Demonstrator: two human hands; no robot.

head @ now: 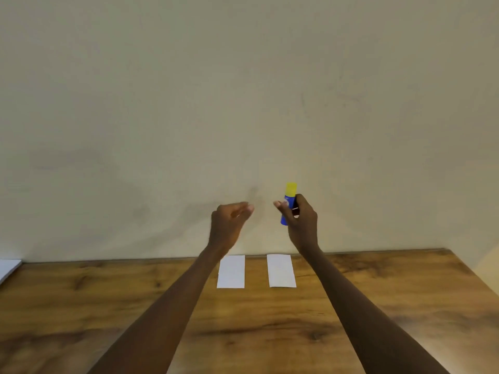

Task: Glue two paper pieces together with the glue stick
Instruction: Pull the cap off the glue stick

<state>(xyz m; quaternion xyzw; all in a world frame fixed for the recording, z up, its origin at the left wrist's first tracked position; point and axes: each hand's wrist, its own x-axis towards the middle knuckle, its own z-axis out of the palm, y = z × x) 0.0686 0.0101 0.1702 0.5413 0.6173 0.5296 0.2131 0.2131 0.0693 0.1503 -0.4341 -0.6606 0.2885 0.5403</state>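
Two white paper strips lie side by side on the wooden table (108,306) near its far edge: the left strip (231,271) and the right strip (280,270), a small gap between them. My right hand (299,220) is raised above the table and grips a blue glue stick (287,205) upright, its yellow cap on top. My left hand (229,222) is also raised, a little to the left of the stick, fingers loosely curved and holding nothing. The two hands are apart.
A white sheet or pad (8,268) pokes in at the table's far left edge. A plain beige wall (243,90) stands right behind the table. The table's right corner is at the far right.
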